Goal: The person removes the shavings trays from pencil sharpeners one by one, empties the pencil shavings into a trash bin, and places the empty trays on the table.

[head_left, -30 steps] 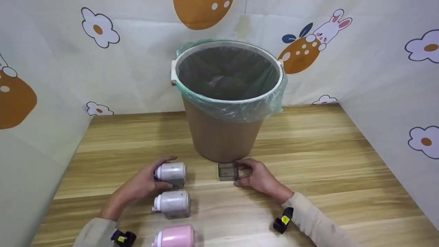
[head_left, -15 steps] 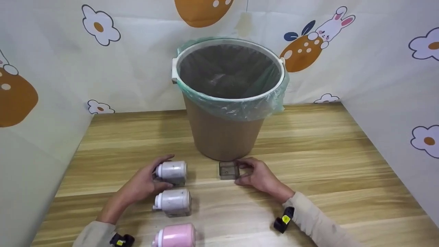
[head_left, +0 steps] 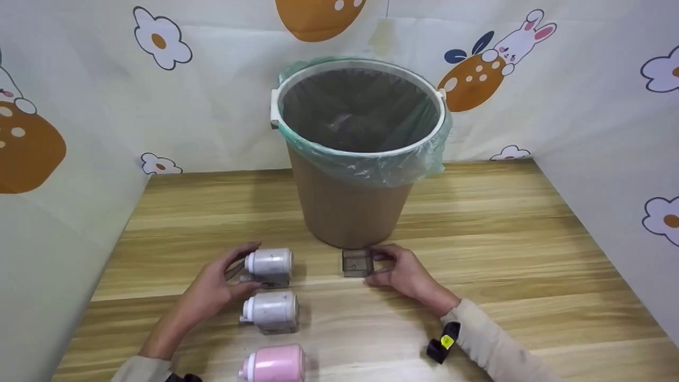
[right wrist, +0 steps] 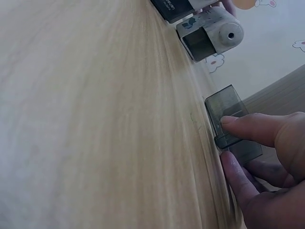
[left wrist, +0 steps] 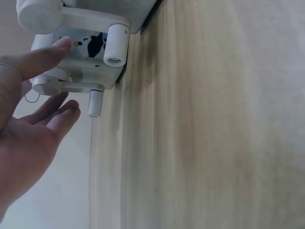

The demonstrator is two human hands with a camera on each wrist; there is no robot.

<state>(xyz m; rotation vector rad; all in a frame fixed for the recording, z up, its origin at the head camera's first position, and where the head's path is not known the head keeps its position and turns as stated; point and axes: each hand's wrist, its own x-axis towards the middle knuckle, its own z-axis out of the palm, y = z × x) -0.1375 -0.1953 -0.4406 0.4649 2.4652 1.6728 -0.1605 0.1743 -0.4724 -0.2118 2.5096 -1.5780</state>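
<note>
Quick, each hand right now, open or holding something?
Left hand: open, beside the farthest white plastic pencil sharpener, contact unclear.
Right hand: closed, pinching a translucent grey plastic box.

Head view: lighting moderate and diffuse; outlines reasonably clear. Pale glare lies on the near part of the table. Small highlights mark the green liner and the pink sharpener. A soft shadow falls right of that sharpener, another left of the bin; the bin's interior is dim. Both wrist views: cooler cast, low contrast, fine detail soft, wood grain washed pale toward one side.
</note>
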